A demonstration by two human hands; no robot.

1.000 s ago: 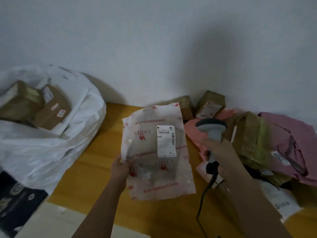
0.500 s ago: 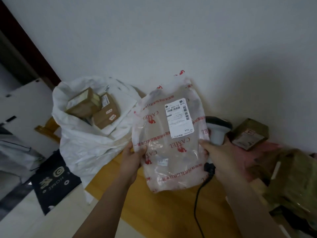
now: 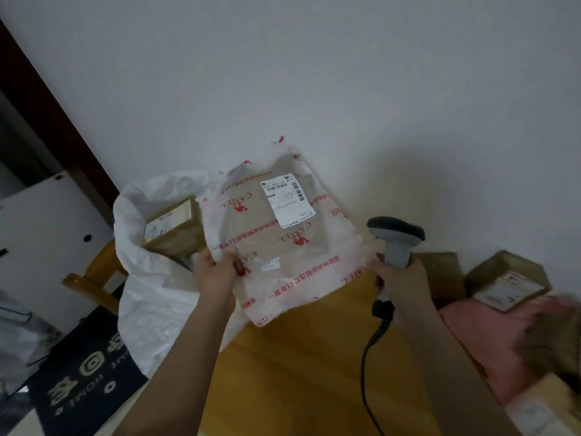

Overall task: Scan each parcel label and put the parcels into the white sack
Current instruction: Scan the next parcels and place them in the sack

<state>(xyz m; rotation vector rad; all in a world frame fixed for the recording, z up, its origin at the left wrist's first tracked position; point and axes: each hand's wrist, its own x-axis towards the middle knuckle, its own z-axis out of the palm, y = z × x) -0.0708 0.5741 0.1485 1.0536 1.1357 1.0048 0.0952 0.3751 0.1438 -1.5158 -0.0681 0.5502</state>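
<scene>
Parcel in hand: we hold a translucent plastic mailer bag with red printed lettering point(image 3: 283, 247) up in the air, tilted, its upper left part over the mouth of the white woven sack point(image 3: 147, 297)
Left hand: our left hand point(image 3: 213, 272) pinches the mailer's left edge, thumb on the front face, fingers hidden behind
Right hand: our right hand point(image 3: 399, 278) is wrapped round the handle of the grey corded barcode scanner point(image 3: 396, 237); a fingertip seems to touch the mailer's lower right edge, though we cannot tell for sure
Label: the white shipping label point(image 3: 286, 199) faces us, near the mailer's top
Risk, slipping: we judge the one-edge pinch thin for slick film, so the mailer could slide out and land on the yellow wooden tabletop point(image 3: 298, 372) instead of in the sack
Risk, sack mouth: brown cardboard boxes point(image 3: 171, 225) already fill the opening, so a flat bag may perch on top and slide off
Risk, cable: the scanner's black cord point(image 3: 371, 350) hangs by our forearm and could snag the pink mailers point(image 3: 490, 338) waiting on the right
</scene>
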